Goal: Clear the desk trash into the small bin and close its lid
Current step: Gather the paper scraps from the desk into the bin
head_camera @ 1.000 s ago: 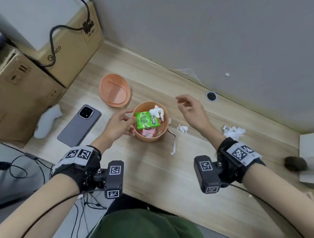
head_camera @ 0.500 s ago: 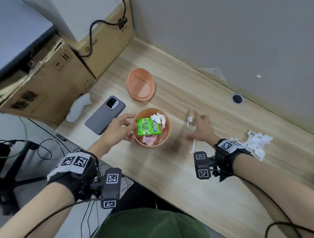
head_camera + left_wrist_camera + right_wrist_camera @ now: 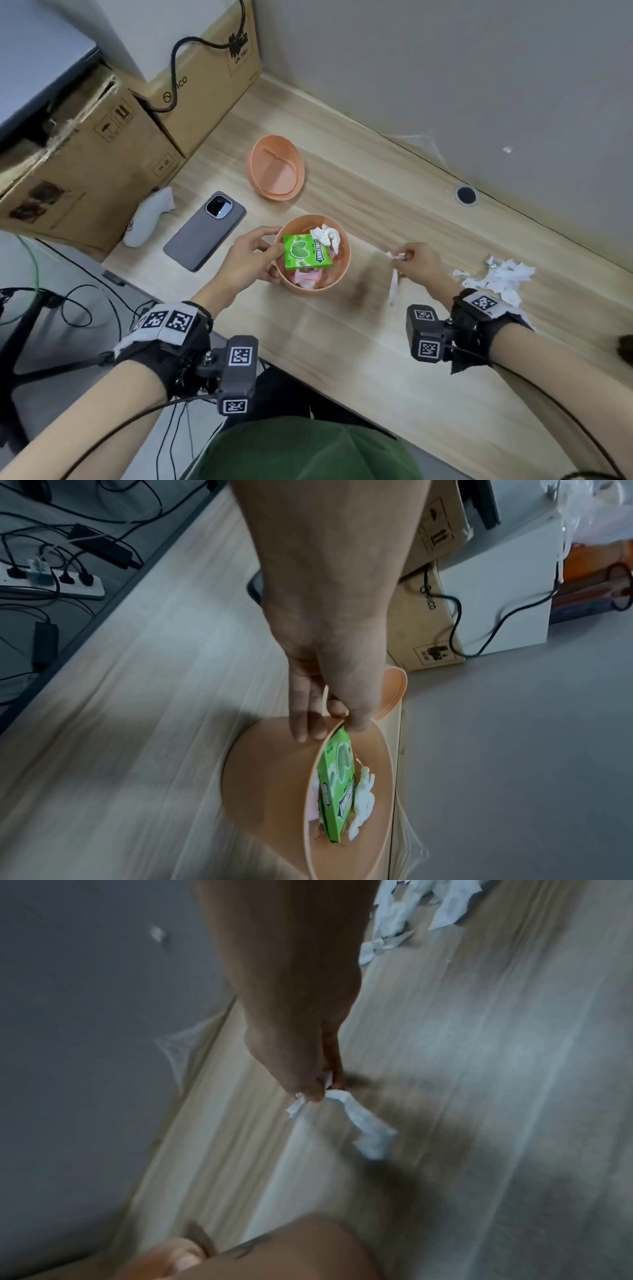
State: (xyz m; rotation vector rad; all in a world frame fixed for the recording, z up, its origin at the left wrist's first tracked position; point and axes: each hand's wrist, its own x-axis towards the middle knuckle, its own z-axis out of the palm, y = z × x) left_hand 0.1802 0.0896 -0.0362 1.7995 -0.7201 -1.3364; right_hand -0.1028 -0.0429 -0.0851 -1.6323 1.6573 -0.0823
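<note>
The small orange bin [image 3: 337, 278] [image 3: 267, 791] stands open mid-desk, holding a green gum box [image 3: 306, 253] [image 3: 337, 788], crumpled white paper [image 3: 325, 235] and pink scraps. My left hand [image 3: 260, 255] [image 3: 325, 710] grips the bin's left rim, thumb inside. Right of the bin, my right hand [image 3: 416, 262] [image 3: 315, 1069] pinches a white paper scrap with a long strip [image 3: 394, 286] [image 3: 363, 1129] hanging from it, just above the desk. The orange lid [image 3: 274, 171] lies upturned behind the bin.
A pile of torn white paper [image 3: 496, 279] [image 3: 411, 915] lies on the desk at the right. A grey phone [image 3: 205, 231] and a white object [image 3: 147, 217] lie left of the bin. Cardboard boxes [image 3: 89, 154] fill the far left. A cable hole [image 3: 466, 195] sits by the wall.
My right hand dropped from above the bin to the desk, pinched the paper scrap and strip, and lifted them slightly. The left hand stayed on the bin's rim.
</note>
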